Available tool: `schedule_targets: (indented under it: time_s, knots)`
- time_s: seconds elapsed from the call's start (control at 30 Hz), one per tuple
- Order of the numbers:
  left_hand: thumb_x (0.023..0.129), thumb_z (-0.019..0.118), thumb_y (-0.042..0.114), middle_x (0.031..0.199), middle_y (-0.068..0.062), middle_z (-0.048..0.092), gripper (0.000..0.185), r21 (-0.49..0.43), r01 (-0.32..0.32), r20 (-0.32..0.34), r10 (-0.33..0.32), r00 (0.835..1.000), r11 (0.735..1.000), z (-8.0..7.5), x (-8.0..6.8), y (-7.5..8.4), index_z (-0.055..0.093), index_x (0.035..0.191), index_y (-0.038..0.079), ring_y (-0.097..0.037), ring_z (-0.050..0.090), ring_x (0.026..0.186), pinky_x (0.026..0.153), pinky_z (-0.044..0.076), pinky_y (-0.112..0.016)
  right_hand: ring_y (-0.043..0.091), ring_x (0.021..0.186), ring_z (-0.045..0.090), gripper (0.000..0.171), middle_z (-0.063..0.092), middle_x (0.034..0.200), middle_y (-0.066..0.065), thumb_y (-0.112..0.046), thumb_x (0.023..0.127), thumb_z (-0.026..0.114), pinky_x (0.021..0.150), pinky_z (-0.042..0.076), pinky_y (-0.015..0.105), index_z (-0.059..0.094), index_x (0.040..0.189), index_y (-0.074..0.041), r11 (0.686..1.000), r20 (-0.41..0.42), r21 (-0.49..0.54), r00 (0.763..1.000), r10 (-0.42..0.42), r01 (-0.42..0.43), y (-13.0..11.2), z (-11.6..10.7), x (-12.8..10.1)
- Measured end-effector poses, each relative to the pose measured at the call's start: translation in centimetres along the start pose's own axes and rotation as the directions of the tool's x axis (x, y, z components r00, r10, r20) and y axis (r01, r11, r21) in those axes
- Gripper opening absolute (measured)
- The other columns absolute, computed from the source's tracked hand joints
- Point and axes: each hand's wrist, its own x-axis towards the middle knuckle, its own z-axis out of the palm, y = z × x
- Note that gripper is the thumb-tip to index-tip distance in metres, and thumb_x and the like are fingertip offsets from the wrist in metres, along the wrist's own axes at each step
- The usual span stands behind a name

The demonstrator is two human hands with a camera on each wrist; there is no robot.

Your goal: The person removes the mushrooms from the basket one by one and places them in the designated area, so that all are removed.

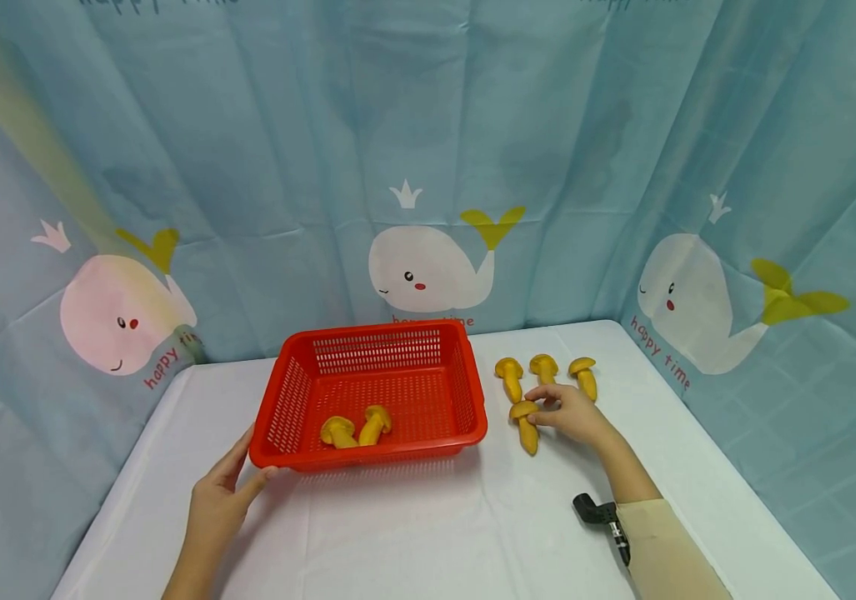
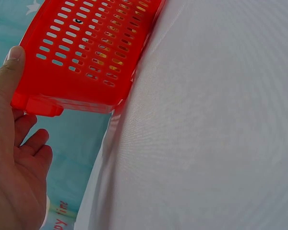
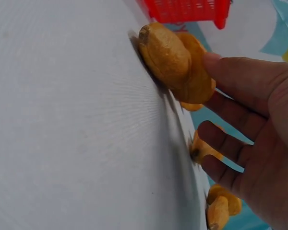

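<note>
The right hand (image 1: 573,414) rests on the white counter (image 1: 412,533) to the right of the red basket (image 1: 465,392), its grip pinching the cap of a yellow toy mushroom (image 1: 526,425) — thumb and fingertips curl round it while the stem lies flat, pointing toward the near edge. Three more mushrooms (image 1: 544,367) lie in a row just beyond it. The left hand (image 1: 221,500) steadies the basket at its near left corner — the thumb lies straight against the rim, the other fingers relaxed below it. Two mushrooms (image 1: 356,429) lie inside the basket, near its front wall.
</note>
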Motion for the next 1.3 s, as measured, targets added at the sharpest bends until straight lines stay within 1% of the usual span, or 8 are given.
schedule_targets:
  time_s: [0.23,0.37,0.63,0.73,0.87,1.0,1.1,1.3]
  knots:
    - [0.089,0.081,0.021,0.156,0.003,0.049,0.074,-0.010,-0.009,-0.003,0.009,1.000,1.000,0.0,0.1,0.0,0.048,0.154,0.026,0.011,0.040,0.139,0.102,0.037,-0.004,0.031,0.106,0.057,0.038,0.071,0.118,0.011,-0.021,0.089,0.081,0.080,0.053,0.032,0.072,0.124,-0.008,0.999,-0.001,0.025,0.999,-0.033,0.033,-0.8,-0.7,-0.3]
    - [0.089,0.081,0.021,0.156,0.003,0.050,0.073,-0.004,-0.009,-0.006,0.009,1.000,1.000,0.1,0.0,0.0,0.048,0.154,0.027,0.012,0.041,0.138,0.102,0.037,-0.004,0.035,0.109,0.057,0.038,0.071,0.120,0.014,-0.021,0.090,0.080,0.082,0.053,0.033,0.072,0.124,-0.008,0.998,-0.011,0.032,0.999,-0.048,0.048,-1.2,-0.9,-0.3]
    - [0.089,0.080,0.019,0.157,0.001,0.048,0.074,0.002,-0.023,0.000,0.023,1.000,1.000,0.0,0.1,-0.2,0.047,0.154,0.029,0.011,0.040,0.139,0.102,0.038,-0.005,0.035,0.110,0.059,0.035,0.072,0.123,0.012,-0.022,0.090,0.081,0.091,0.048,0.042,0.072,0.123,-0.013,0.998,-0.058,0.022,0.996,-0.065,0.066,-2.0,-1.3,-0.5]
    - [0.089,0.080,0.021,0.157,0.002,0.049,0.074,0.006,-0.013,-0.001,0.013,1.000,1.000,0.0,0.0,-0.1,0.046,0.153,0.033,0.011,0.040,0.139,0.102,0.038,-0.005,0.036,0.111,0.059,0.036,0.071,0.123,0.014,-0.024,0.090,0.081,0.095,0.048,0.050,0.072,0.124,-0.014,0.997,-0.074,0.032,0.994,-0.074,0.077,-2.6,-1.5,-0.6]
    - [0.089,0.081,0.023,0.156,0.003,0.049,0.073,0.010,-0.003,-0.001,0.003,1.000,1.000,0.0,0.0,0.1,0.047,0.154,0.033,0.011,0.040,0.139,0.101,0.038,-0.004,0.035,0.110,0.060,0.036,0.070,0.125,0.014,-0.028,0.090,0.081,0.099,0.047,0.057,0.073,0.123,-0.016,0.995,-0.100,0.045,0.991,-0.086,0.091,-3.4,-1.7,-0.8]
    - [0.089,0.081,0.020,0.156,0.002,0.049,0.073,-0.003,-0.013,0.003,0.013,1.000,1.000,-0.1,-0.1,0.0,0.047,0.154,0.029,0.010,0.041,0.139,0.102,0.038,-0.005,0.034,0.110,0.060,0.035,0.070,0.125,0.011,-0.031,0.091,0.080,0.099,0.048,0.055,0.073,0.123,-0.018,0.995,-0.123,0.038,0.988,-0.090,0.095,-4.2,-1.7,-1.1]
    - [0.090,0.080,0.019,0.157,0.002,0.049,0.073,0.001,-0.020,0.007,0.020,1.000,1.000,-0.1,-0.1,0.0,0.047,0.154,0.030,0.009,0.041,0.140,0.102,0.038,-0.005,0.035,0.112,0.061,0.035,0.070,0.125,0.008,-0.031,0.091,0.080,0.100,0.048,0.056,0.073,0.122,-0.019,0.995,-0.134,0.033,0.987,-0.087,0.092,-4.8,-1.7,-1.3]
    - [0.088,0.081,0.015,0.156,0.000,0.050,0.074,-0.031,-0.039,0.000,0.039,0.999,0.999,0.0,0.0,-0.1,0.048,0.153,0.026,0.009,0.042,0.139,0.102,0.038,-0.005,0.038,0.114,0.060,0.033,0.069,0.127,0.008,-0.025,0.091,0.080,0.101,0.048,0.059,0.073,0.123,-0.017,0.992,-0.148,0.038,0.983,-0.112,0.119,-6.0,-2.1,-1.6]
